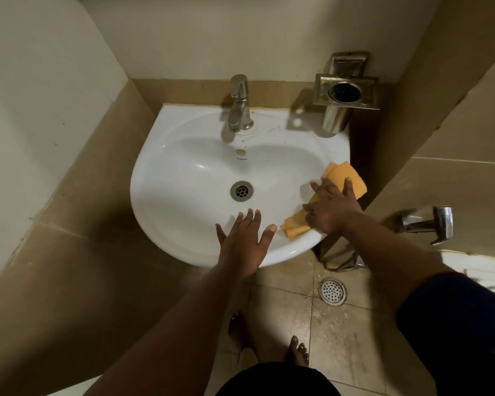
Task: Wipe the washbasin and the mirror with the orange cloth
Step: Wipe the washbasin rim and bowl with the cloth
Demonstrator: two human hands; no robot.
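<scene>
The white washbasin (183, 172) hangs on the back wall in the middle of the view, its drain (241, 190) in the bowl. The orange cloth (345, 175) lies folded along the basin's right rim. My right hand (330, 207) presses flat on the cloth with its fingers spread. My left hand (245, 238) is over the front rim with straight, spread fingers and holds nothing. No mirror is in view.
A steel tap (239, 105) stands at the basin's back. A metal cup holder (345, 94) is fixed to the wall at the right. A spray nozzle (429, 224) sticks out of the right wall. A floor drain (332, 291) and my bare feet (297, 351) are below.
</scene>
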